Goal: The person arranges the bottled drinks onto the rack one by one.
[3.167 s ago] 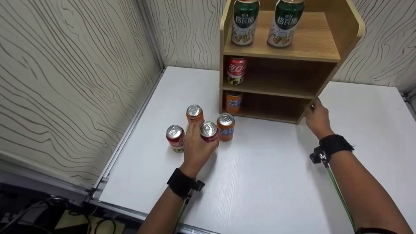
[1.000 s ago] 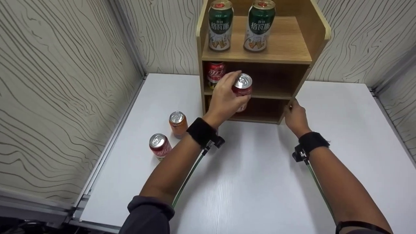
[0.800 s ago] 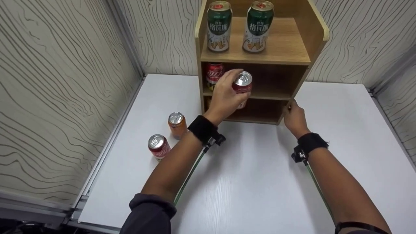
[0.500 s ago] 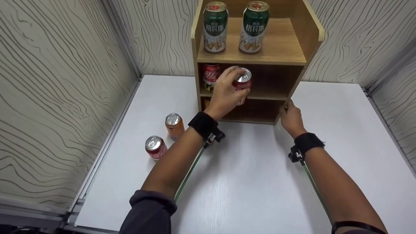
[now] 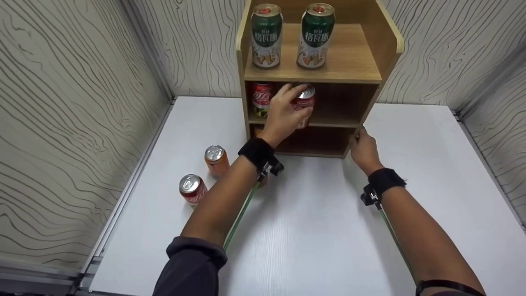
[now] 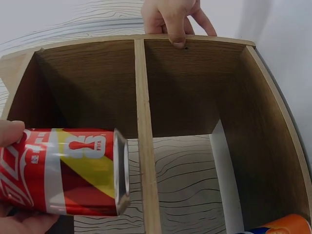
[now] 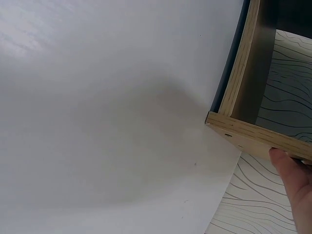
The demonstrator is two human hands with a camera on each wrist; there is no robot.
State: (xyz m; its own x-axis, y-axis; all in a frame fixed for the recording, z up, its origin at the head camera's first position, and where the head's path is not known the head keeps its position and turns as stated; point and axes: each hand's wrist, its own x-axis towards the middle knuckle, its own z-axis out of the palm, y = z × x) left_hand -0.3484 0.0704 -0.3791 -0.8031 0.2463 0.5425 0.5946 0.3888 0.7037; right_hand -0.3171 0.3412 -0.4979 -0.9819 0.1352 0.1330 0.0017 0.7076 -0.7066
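Observation:
My left hand (image 5: 283,117) grips a red cola can (image 5: 303,103) around its side at the front of the middle compartment of a small wooden shelf (image 5: 349,53). In the left wrist view, the can's bottom end is close to the divider board (image 6: 145,122). With its thumb over the front edge, my right hand (image 5: 365,152) holds the shelf's right side panel low down. Another red can (image 5: 262,98) stands at the left of the same compartment. Partly hidden by my left hand and wrist, an orange soda can (image 6: 287,225) stands in the bottom compartment.
Two green-and-white cans (image 5: 267,37) stand on the top board. On the white table (image 5: 312,230), left of my forearm, are an orange can (image 5: 216,161) and a red can (image 5: 192,190). My left wrist mostly hides another orange can. Patterned panels (image 5: 74,123) border the table.
My left hand has lifted the red can from the table group up to the middle compartment, lately moving slightly inward. My right hand keeps its hold on the shelf. The head view has shifted.

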